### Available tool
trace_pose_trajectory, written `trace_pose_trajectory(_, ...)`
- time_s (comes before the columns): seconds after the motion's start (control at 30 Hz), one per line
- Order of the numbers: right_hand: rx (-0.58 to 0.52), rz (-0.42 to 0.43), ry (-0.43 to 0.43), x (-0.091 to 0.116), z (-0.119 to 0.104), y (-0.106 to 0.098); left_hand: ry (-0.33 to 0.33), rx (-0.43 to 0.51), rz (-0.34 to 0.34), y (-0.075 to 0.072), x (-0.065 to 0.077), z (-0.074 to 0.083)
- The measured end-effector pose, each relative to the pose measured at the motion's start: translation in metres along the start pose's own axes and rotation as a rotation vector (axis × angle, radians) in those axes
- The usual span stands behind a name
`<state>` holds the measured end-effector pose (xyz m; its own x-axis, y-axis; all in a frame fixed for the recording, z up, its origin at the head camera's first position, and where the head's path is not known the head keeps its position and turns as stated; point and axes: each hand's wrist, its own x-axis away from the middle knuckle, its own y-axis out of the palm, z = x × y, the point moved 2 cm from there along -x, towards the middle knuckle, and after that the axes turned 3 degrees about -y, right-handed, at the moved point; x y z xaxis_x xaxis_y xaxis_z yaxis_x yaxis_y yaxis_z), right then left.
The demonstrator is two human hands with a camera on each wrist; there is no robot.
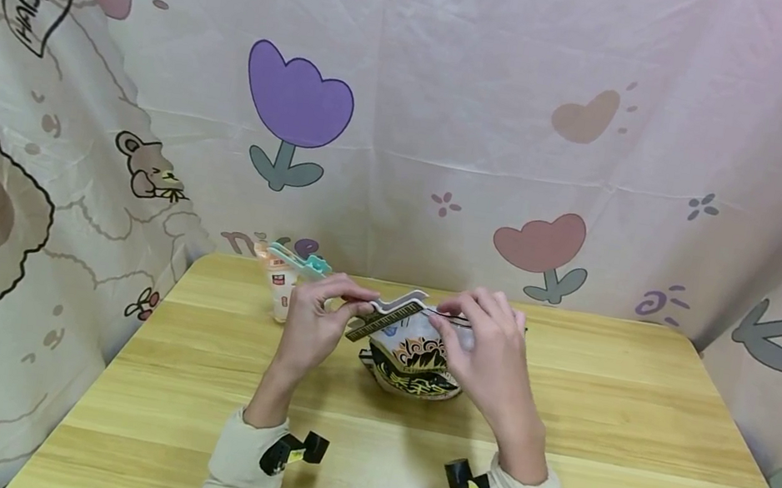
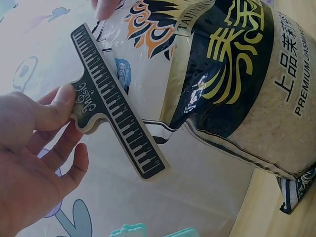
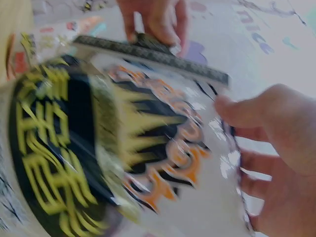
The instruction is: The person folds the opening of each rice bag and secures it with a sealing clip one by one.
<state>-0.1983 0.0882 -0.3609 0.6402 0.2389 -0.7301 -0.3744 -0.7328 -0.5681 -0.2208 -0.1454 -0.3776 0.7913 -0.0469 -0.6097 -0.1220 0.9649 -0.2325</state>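
Observation:
A bag of jasmine rice (image 1: pixel 421 367), printed in black, gold and orange, stands on the table. My left hand (image 1: pixel 319 318) pinches the handles of a black clip (image 2: pixel 118 106) with a piano-key pattern and the word "Music". In the left wrist view the clip's long bar lies along the bag's top part, over the plastic; whether it grips the bag I cannot tell. At the right end of the bag's top edge, my right hand (image 3: pixel 279 148) holds the plastic between thumb and fingers. The rice (image 2: pixel 276 133) shows through the lower part of the bag.
Behind my left hand stands a smaller orange and white packet (image 1: pixel 278 286) with a turquoise clip (image 1: pixel 301 260) across its top. The wooden table (image 1: pixel 633 449) reaches back to a patterned curtain (image 1: pixel 440 116), which also hangs at both sides.

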Motion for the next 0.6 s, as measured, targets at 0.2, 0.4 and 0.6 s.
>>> trace_pose_trajectory(0.2, -0.035, -0.04, 0.021, 0.0028, 0.0077, -0.0122, 0.027, 0.009, -0.007, 0.0008, 0.0005, -0.0003)
trace_pose_trajectory(0.4, -0.055, -0.015, -0.009, 0.0013, 0.0074, -0.0093, 0.035, 0.0, -0.023, 0.0052, 0.0011, 0.0004)
trace_pose_trajectory(0.6, -0.058, 0.009, -0.019, 0.0007, 0.0071, -0.0084, 0.042, 0.001, -0.02, 0.0098, 0.0006, 0.0003)
